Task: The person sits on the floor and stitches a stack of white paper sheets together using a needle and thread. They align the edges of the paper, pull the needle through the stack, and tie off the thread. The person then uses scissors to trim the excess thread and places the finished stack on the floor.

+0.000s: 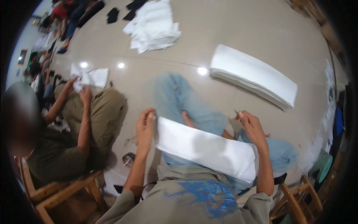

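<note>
A long white folded cloth (209, 145) lies across my lap, over my light blue jeans. My left hand (144, 127) is at its left end, with thumb and fingers pinched together by the upper corner. What is in that pinch is too small to make out. My right hand (250, 125) is raised above the cloth's right part, away from the fabric. It grips a small pointed metal tool (236, 112), whose tip sticks out past the fingers; the rest is hidden in the hand.
A neat stack of long white cloths (253, 74) lies ahead on the right. Further off is a looser white pile (153, 26) beside black pieces (112, 15). On my left a seated co-worker handles white cloth (95, 77). Wooden stools (71, 192) stand near both sides.
</note>
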`<action>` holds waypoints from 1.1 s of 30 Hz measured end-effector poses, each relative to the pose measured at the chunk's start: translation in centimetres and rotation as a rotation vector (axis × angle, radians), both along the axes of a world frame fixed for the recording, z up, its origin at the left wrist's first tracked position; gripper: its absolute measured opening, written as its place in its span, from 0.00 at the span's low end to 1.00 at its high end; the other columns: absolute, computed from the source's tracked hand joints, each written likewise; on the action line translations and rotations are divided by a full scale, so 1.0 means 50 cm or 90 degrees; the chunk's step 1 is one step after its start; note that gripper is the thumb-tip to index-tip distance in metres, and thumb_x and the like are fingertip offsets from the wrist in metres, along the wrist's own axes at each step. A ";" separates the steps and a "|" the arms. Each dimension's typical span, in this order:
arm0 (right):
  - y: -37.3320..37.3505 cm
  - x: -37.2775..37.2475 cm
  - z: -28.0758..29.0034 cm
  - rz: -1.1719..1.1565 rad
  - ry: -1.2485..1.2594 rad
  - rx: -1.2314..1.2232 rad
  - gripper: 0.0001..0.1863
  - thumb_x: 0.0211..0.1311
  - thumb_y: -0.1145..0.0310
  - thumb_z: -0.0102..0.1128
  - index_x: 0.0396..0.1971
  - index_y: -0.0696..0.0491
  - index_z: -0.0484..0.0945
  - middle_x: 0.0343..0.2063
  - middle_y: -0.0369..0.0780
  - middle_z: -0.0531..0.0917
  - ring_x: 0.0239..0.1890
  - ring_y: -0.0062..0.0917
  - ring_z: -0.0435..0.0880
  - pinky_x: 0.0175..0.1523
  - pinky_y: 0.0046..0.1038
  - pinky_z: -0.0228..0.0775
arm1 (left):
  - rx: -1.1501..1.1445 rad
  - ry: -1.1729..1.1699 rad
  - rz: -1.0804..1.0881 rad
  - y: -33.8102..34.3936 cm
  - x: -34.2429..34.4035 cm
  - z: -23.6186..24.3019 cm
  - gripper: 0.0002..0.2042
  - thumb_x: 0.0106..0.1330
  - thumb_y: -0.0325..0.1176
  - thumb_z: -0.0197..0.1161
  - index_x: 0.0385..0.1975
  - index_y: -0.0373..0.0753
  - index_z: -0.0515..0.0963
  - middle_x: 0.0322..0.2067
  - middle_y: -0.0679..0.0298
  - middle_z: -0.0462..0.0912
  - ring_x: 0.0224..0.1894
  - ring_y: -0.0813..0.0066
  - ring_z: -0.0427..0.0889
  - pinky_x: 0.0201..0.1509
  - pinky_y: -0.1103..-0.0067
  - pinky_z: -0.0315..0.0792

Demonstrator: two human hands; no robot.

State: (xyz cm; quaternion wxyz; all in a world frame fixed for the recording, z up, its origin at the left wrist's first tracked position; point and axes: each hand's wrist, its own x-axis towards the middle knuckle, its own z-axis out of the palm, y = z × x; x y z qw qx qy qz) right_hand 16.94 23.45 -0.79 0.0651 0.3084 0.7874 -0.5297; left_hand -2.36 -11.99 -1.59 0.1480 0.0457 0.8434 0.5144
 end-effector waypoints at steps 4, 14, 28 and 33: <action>-0.130 -0.074 0.068 0.049 0.054 -0.116 0.21 0.77 0.55 0.56 0.36 0.61 0.81 0.23 0.39 0.78 0.27 0.21 0.72 0.36 0.26 0.67 | 0.025 0.015 0.015 -0.002 0.038 -0.024 0.14 0.78 0.35 0.60 0.56 0.36 0.80 0.50 0.63 0.83 0.50 0.77 0.79 0.56 0.79 0.72; -0.327 -0.190 -0.001 0.055 0.095 -0.211 0.17 0.75 0.60 0.63 0.39 0.62 0.81 0.20 0.39 0.76 0.26 0.19 0.71 0.37 0.24 0.68 | 0.043 -0.046 -0.027 -0.004 0.021 -0.012 0.12 0.71 0.30 0.68 0.51 0.34 0.82 0.39 0.68 0.82 0.42 0.81 0.79 0.49 0.82 0.71; -0.336 -0.245 -0.026 0.214 0.231 -0.076 0.16 0.73 0.60 0.64 0.31 0.58 0.80 0.14 0.46 0.73 0.19 0.45 0.74 0.47 0.38 0.74 | 0.339 -0.416 0.095 -0.024 0.011 0.003 0.09 0.71 0.30 0.69 0.46 0.34 0.82 0.39 0.66 0.86 0.40 0.82 0.83 0.46 0.83 0.77; -0.336 -0.256 -0.030 0.238 0.268 -0.051 0.17 0.72 0.59 0.65 0.27 0.56 0.81 0.12 0.46 0.72 0.16 0.47 0.73 0.47 0.43 0.72 | 0.369 -0.404 0.087 -0.022 0.018 -0.001 0.08 0.72 0.28 0.67 0.46 0.34 0.83 0.40 0.65 0.87 0.42 0.81 0.83 0.49 0.82 0.78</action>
